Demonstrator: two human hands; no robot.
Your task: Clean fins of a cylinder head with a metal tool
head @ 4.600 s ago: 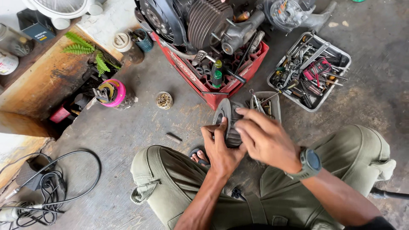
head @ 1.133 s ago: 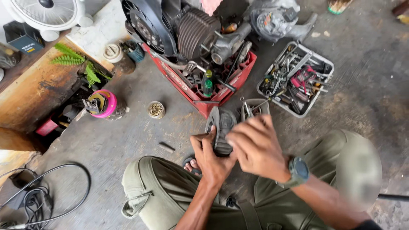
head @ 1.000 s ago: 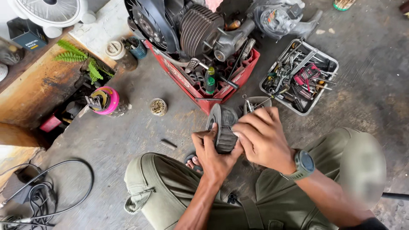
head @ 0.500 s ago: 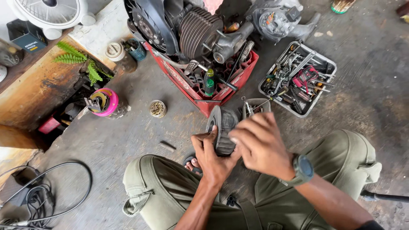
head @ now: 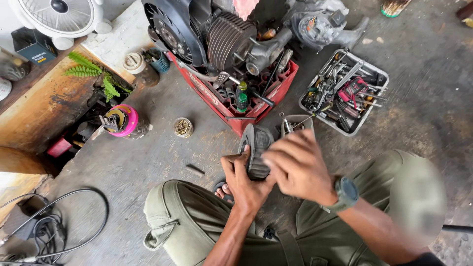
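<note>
A dark grey metal disc (head: 256, 150), round with a raised rim and a ribbed, worn face, stands on edge, tilted slightly, above the person's knees. It is clasped from below and from the left by the left hand (head: 244, 180), while the right hand (head: 295, 165) covers its right side. Its upper edge shows clear, near a red crate.

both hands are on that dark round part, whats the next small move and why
Probably keep the left hand gripping the dark round part from below while the right hand works across its face: the part is held on edge above the knees, off the floor, so only that grip steadies it.
</note>
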